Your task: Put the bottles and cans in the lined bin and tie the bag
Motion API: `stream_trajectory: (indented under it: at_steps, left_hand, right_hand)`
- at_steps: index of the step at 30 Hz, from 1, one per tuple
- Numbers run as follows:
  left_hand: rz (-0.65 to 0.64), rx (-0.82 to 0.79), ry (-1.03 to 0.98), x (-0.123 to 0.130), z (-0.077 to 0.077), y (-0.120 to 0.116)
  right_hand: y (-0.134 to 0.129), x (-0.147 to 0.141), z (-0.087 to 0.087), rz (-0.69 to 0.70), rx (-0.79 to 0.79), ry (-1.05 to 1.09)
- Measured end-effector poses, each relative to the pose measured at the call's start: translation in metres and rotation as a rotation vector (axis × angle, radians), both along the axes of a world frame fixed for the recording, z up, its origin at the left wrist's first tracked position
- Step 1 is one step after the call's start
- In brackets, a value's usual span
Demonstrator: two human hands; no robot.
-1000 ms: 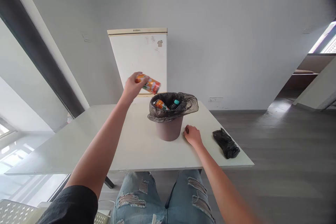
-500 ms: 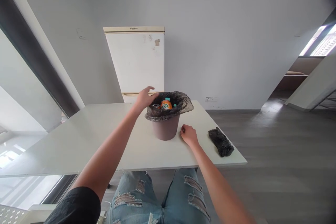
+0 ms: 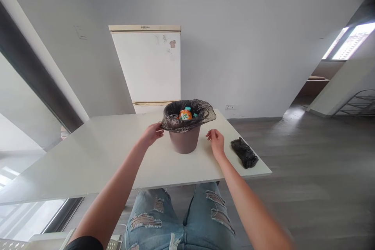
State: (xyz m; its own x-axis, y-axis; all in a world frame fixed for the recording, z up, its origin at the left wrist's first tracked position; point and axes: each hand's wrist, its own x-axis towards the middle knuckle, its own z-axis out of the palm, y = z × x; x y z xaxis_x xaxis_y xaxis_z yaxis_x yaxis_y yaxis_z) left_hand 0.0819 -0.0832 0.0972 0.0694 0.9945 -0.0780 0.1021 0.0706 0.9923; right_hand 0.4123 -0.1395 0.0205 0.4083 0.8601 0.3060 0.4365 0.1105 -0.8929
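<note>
A brownish bin (image 3: 184, 142) stands on the white table, lined with a thin black bag (image 3: 205, 110) whose edge hangs over the rim. Inside lie an orange-labelled bottle (image 3: 185, 114) with a teal cap, a can top and another teal cap. At the bin's left side, my left hand (image 3: 151, 133) pinches the edge of the bag between thumb and finger. My right hand (image 3: 216, 140) hovers just right of the bin with its fingers curled; whether anything is in them is too small to make out. A folded black bag (image 3: 244, 152) lies at the table's right.
The white table (image 3: 111, 152) stretches far to the left, and its right edge is close to the folded bag. Behind it stands a white fridge (image 3: 149, 66) against a grey wall. A white plastic container (image 3: 49, 240) is at the lower left.
My left hand has moved from over the rim down to the bin's outer left side and closed on the bag edge. My right hand has lifted and shifted slightly right, away from the bin.
</note>
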Motion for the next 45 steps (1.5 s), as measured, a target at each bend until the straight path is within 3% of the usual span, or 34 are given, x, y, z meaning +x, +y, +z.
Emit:
stream_trajectory:
  at_steps: [4,6,8,12,15,18,20,23,26,28,31,34,36,39,41,43,45]
  left_hand:
    - [0.134,0.133,-0.127,-0.009,0.048,0.017]
    - [0.176,0.213,-0.164,-0.012,0.074,0.020]
    - [0.206,0.288,-0.185,-0.013,0.098,0.019]
    - [0.265,0.476,-0.181,-0.015,0.141,0.013]
    - [0.277,0.565,-0.172,-0.020,0.165,0.013]
    - [0.317,0.588,-0.178,-0.026,0.175,0.023]
    - [0.348,0.576,-0.192,-0.032,0.172,0.032]
    - [0.399,0.526,-0.238,-0.044,0.156,0.043]
    - [0.398,0.470,-0.276,-0.057,0.132,0.048]
    - [0.290,0.451,-0.355,-0.066,0.111,0.050]
    - [0.027,0.427,-0.471,-0.076,0.069,0.052]
    - [-0.123,0.314,-0.273,-0.071,0.026,0.052]
    - [-0.239,0.231,-0.150,-0.060,0.011,0.052]
    - [-0.339,0.356,-0.189,-0.033,0.021,0.054]
    - [-0.349,0.504,-0.224,-0.012,0.045,0.055]
    - [-0.330,0.601,-0.240,0.009,0.073,0.053]
    - [-0.315,0.662,-0.397,0.027,0.098,0.049]
  right_hand:
    - [0.021,0.016,0.081,-0.013,0.091,0.153]
    - [0.031,0.016,0.119,0.110,-0.007,0.193]
    - [0.037,0.010,0.148,0.138,-0.048,0.186]
    - [0.040,-0.005,0.187,0.070,0.047,0.235]
    - [0.042,-0.003,0.217,0.059,0.107,0.348]
    - [0.045,0.009,0.247,0.042,0.169,0.466]
    - [0.045,0.021,0.259,0.025,0.208,0.528]
    - [0.044,0.037,0.257,0.018,0.200,0.607]
    - [0.043,0.051,0.231,0.043,0.148,0.678]
    - [0.042,0.058,0.206,0.050,0.152,0.722]
    - [0.036,0.058,0.158,0.030,0.187,0.785]
    - [0.027,0.045,0.111,0.106,0.108,0.822]
    - [0.023,0.035,0.092,0.229,0.038,0.826]
    - [0.030,0.025,0.099,0.490,0.138,0.763]
    - [0.038,0.023,0.122,0.632,0.271,0.662]
    - [0.046,0.017,0.152,0.660,0.384,0.567]
    - [0.051,0.007,0.179,0.664,0.492,0.532]
